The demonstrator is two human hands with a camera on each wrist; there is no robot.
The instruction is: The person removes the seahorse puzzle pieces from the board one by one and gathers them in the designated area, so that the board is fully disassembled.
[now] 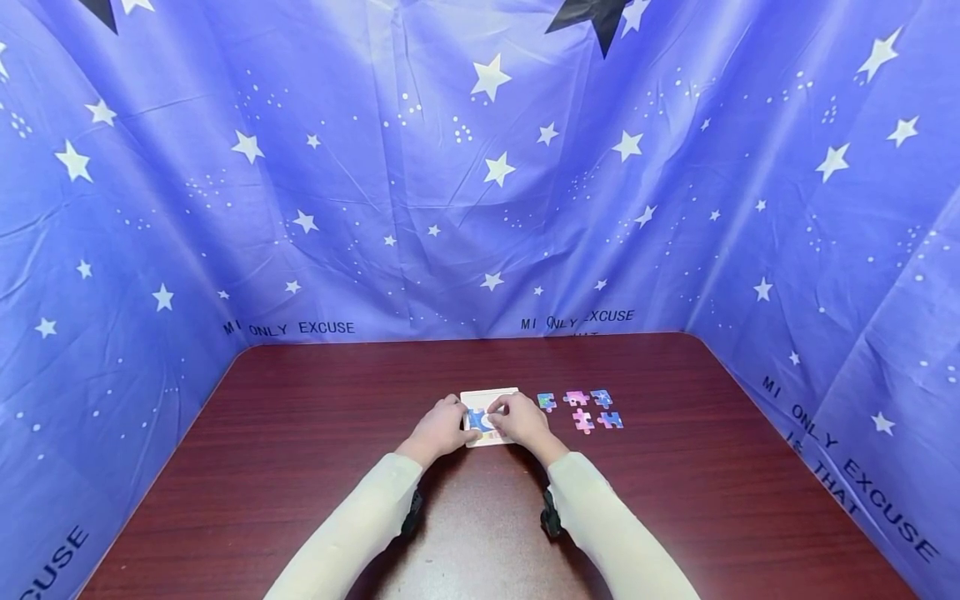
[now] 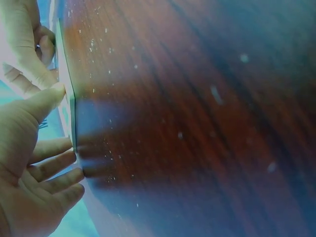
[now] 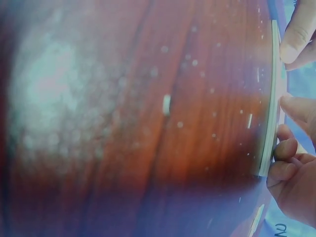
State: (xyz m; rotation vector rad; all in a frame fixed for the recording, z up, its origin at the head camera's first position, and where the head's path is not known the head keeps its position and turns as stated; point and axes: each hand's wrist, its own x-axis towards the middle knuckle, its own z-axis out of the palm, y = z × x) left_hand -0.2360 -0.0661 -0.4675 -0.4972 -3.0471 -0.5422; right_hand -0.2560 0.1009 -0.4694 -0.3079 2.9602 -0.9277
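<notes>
A flat white puzzle board (image 1: 489, 395) lies on the table in front of me, with a blue puzzle piece (image 1: 476, 421) inside its frame. My left hand (image 1: 438, 429) grips the board at its left side; in the left wrist view the thumb is on top of the edge and the fingers lie along it. Over the board's right half, my right hand (image 1: 525, 423) has thumb and forefinger together at a puzzle piece, mostly hidden under the fingertips. Its other fingers (image 3: 284, 149) curl beside the board's edge.
Several loose puzzle pieces lie right of the board, among them a blue-green piece (image 1: 546, 402), a pink piece (image 1: 582, 421) and a blue piece (image 1: 611, 420). The dark red wooden table (image 1: 322, 392) meets a blue star-patterned curtain (image 1: 420, 250) at the back and sides.
</notes>
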